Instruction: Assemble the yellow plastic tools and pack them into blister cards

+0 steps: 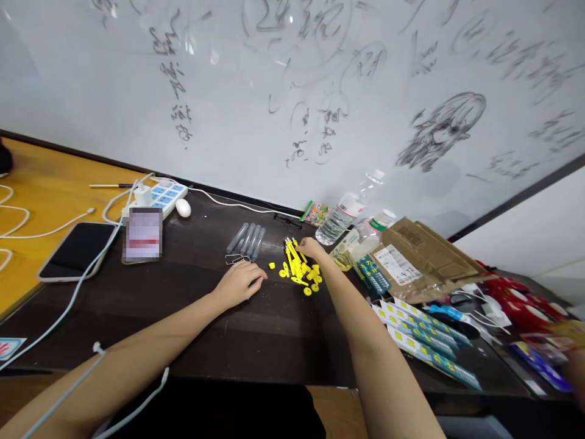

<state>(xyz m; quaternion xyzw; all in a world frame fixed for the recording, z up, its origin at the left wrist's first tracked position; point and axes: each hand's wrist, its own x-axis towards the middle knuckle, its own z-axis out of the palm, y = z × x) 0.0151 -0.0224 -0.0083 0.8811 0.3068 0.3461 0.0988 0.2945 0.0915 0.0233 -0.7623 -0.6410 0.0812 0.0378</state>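
My left hand (pixel 238 283) rests on the dark table, palm down, with its thumb and fingers apart and nothing visible in it. Just beyond its fingers lie some bent metal wire pieces (pixel 237 259), and behind these several clear plastic tubes (pixel 249 239) side by side. My right hand (pixel 312 247) reaches to the top of a pile of small yellow plastic parts (pixel 297 268), its fingertips pressed together. What they pinch is too small to tell. Yellow rods with shiny metal ends (pixel 289 245) lie beside those fingertips. Round yellow pieces (pixel 308 291) are scattered at the pile's near side.
On the left are a power strip (pixel 168 196), a blurred-screen device (pixel 142 235), a phone (pixel 75 251) and white cables. Bottles (pixel 339 218), a cardboard package (pixel 418 259) and teal-and-white boxes (pixel 429 347) crowd the right. A whiteboard (pixel 228 110) stands behind.
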